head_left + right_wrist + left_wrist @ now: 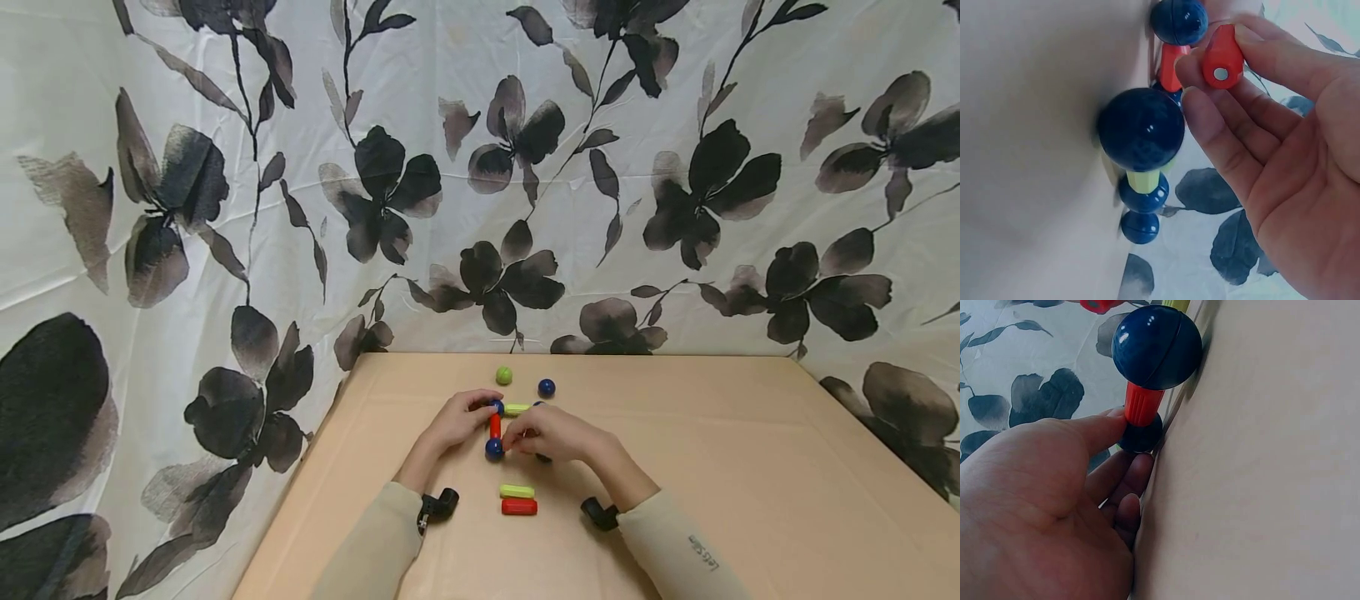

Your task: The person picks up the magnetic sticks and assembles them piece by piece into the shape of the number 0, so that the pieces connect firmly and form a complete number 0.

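Held red rod [1224,53] is in the right hand [553,433], up off the table [750,467], just right of the near-left blue ball [493,450] (landmark); small pale disc on its end. Right thumb and fingertips pinched round the rod, gap only rod-wide, other fingers half bent.

Left hand [459,418] is beyond the landmark, slightly left: thumb and fingers curled in round the far-left blue ball [497,407], thumb also against the end of the standing-by red rod [495,427]. That rod lies straight between landmark and far-left ball, touching both.

Lime crossbar [516,410]: beyond landmark, runs rightward from far-left ball. Far-right blue ball [1144,192]: beyond and right of landmark, mostly hidden by right hand in head view. Near-right blue ball [1141,129]: right of landmark, partly under right hand in head view; lime side rod [1144,181] joins these two right balls.

Spare green ball [504,376]: well beyond landmark. Spare blue ball [547,387]: beyond and right of landmark. Spare lime rod [517,492] and spare red rod [519,507]: nearer the person than landmark, a bit right, side by side, lime one closer to landmark.
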Tool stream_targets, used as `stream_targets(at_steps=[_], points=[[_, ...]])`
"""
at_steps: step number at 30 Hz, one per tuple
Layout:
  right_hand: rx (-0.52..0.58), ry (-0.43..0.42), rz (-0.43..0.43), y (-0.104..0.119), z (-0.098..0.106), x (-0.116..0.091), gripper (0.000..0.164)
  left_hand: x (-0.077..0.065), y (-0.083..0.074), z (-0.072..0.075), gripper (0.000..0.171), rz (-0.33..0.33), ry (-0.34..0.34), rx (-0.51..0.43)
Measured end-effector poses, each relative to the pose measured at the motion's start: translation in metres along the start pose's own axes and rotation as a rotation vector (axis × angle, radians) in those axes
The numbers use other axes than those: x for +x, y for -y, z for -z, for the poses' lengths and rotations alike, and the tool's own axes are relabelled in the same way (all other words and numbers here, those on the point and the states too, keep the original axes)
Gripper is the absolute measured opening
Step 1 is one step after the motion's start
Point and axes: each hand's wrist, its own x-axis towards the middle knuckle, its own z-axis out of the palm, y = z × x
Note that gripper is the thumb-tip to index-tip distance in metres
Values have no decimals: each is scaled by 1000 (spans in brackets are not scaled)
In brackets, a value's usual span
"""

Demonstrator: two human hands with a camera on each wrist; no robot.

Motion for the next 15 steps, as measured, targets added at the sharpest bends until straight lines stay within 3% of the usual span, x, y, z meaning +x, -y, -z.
stream_targets(at_steps=[4,10,15], points=[[55,16,4,-3,6,-3,16,-1,-1,0,31,2,4,1],[150,44,-126,-2,17,-12,18,0,-2,0,31,16,1,-5],[163,90,-166,-2,25,-21,24,0,-2,0,31,21,-3,-12]])
